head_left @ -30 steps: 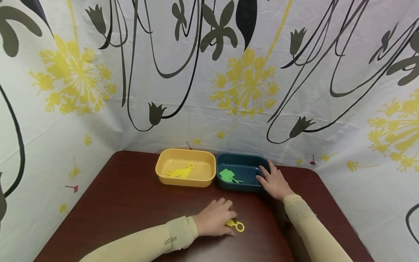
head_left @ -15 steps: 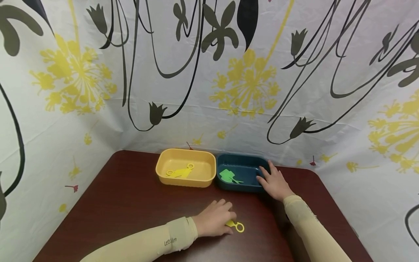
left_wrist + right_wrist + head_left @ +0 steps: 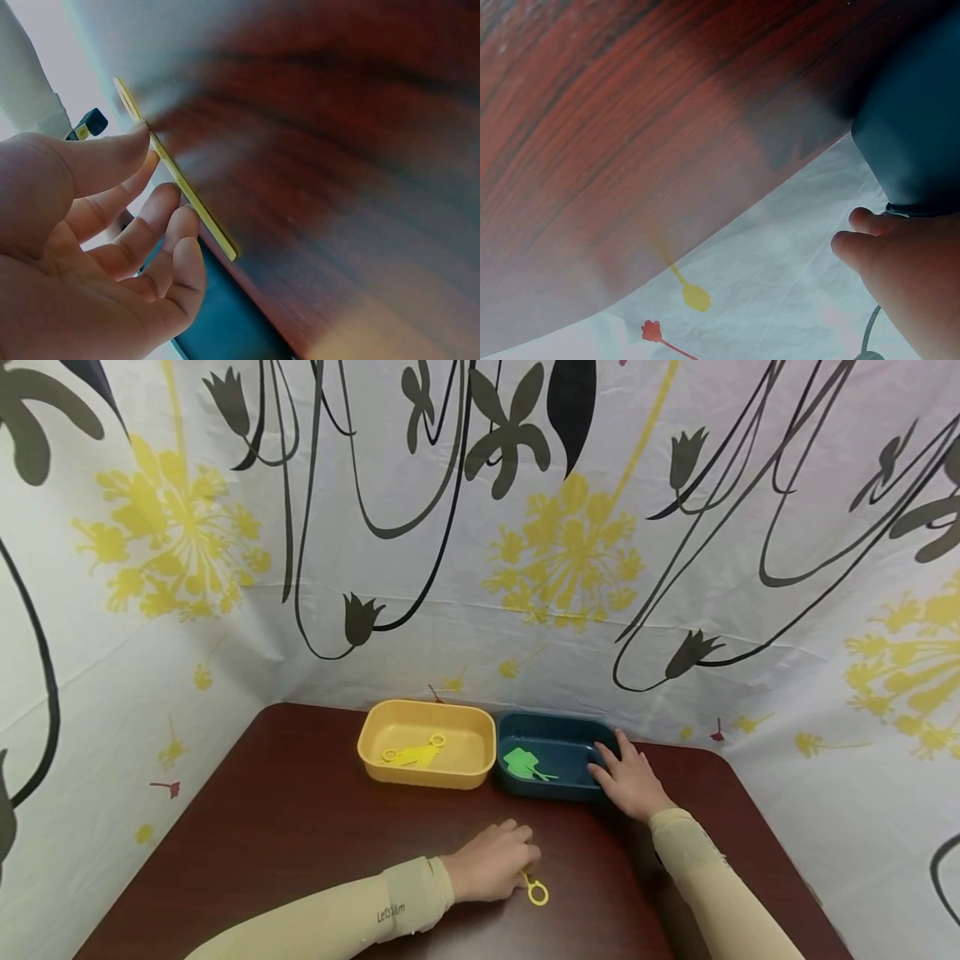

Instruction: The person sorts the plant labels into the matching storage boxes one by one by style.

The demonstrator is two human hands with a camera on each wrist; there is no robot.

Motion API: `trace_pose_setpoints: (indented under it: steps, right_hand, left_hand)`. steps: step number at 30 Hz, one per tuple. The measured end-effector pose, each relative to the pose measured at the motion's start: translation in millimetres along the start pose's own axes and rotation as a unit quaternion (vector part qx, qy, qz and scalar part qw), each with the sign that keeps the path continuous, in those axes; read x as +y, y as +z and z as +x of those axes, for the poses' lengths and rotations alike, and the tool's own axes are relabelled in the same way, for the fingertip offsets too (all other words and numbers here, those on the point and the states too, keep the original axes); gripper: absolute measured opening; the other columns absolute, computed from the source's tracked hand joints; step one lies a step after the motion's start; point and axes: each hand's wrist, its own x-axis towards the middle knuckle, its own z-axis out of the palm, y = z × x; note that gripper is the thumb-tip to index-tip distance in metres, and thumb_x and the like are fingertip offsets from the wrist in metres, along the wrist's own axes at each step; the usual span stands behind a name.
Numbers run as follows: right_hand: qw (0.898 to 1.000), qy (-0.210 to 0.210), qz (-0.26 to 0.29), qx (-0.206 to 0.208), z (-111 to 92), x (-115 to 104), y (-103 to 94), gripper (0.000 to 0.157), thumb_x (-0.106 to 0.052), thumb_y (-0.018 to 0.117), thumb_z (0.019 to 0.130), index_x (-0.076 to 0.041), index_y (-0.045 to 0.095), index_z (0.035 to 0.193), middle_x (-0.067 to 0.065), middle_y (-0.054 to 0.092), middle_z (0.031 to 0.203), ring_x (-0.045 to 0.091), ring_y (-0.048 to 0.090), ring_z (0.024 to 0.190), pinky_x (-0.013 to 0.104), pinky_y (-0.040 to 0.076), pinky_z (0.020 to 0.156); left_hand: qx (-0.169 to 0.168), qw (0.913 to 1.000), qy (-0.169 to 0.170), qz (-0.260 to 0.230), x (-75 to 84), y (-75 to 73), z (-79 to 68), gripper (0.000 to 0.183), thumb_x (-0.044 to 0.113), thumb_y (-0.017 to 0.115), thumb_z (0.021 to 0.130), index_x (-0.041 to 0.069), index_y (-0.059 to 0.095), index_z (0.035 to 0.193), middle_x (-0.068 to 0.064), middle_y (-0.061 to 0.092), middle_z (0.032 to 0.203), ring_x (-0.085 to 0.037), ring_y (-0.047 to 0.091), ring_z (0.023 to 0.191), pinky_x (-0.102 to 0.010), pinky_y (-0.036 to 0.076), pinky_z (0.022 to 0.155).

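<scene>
My left hand [image 3: 491,862] pinches a flat yellow piece with a ring at one end between thumb and fingers, close over the table. In the left wrist view the yellow piece [image 3: 193,200] appears edge-on as a thin strip, passing between thumb and fingertips. My right hand [image 3: 633,783] rests on the right end of a dark teal bin [image 3: 558,790], fingers spread over its rim. Inside that bin lie green flat pieces [image 3: 519,762]. A yellow bin [image 3: 427,780] beside it contains yellow flat pieces [image 3: 416,756], some with rings.
Both bins stand side by side at the back of the dark reddish wooden table [image 3: 300,827]. Behind them and along both sides hangs a white curtain [image 3: 420,660] printed with flowers.
My left fingers have closed in on the yellow piece, and its ring has swung a little toward me and to the left. The right hand stays at the teal bin.
</scene>
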Motion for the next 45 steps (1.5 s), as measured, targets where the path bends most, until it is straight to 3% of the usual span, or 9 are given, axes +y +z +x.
trace_pose_setpoints:
  steps: [10,20,30,45]
  right_hand:
    - [1.000,-0.001,0.003,0.000,-1.1,0.6,0.8,0.072,-0.056,0.038,0.105,-0.004,0.037,0.155,0.028,0.003,0.164,0.049,0.010,0.148,0.069,0.008,0.113]
    - [1.000,0.000,0.002,0.000,-0.3,0.6,0.4,0.073,-0.057,0.038,0.105,-0.004,0.037,0.155,0.028,0.004,0.164,0.050,0.011,0.147,0.070,0.009,0.112]
    - [1.000,0.000,0.008,-0.004,1.4,1.1,0.5,0.075,-0.058,0.037,0.105,-0.004,0.036,0.156,0.028,0.003,0.164,0.050,0.009,0.148,0.069,0.008,0.113]
    - [1.000,0.001,0.011,0.000,0.9,1.6,2.8,0.073,-0.057,0.038,0.105,-0.005,0.036,0.156,0.026,0.003,0.165,0.048,0.008,0.148,0.069,0.007,0.113]
  left_hand:
    - [-0.003,1.0000,-0.001,-0.007,-0.5,0.8,-0.9,0.021,0.023,0.083,0.085,0.025,0.062,0.081,0.012,0.045,0.082,-0.007,0.040,0.078,-0.023,0.038,0.063]
    - [0.003,0.9998,-0.004,0.017,1.5,2.8,-2.0,0.025,0.021,0.082,0.086,0.024,0.058,0.078,0.011,0.044,0.080,-0.008,0.040,0.077,-0.023,0.038,0.063]
    - [0.005,0.9997,-0.023,-0.003,1.6,-2.1,-4.9,0.020,0.026,0.082,0.085,0.024,0.066,0.097,0.010,0.050,0.090,-0.008,0.044,0.083,-0.026,0.043,0.070]
    - [-0.012,0.9990,-0.034,-0.026,-2.2,-7.3,-10.4,0.019,0.027,0.084,0.084,0.023,0.070,0.097,0.010,0.049,0.090,-0.008,0.042,0.082,-0.023,0.041,0.068]
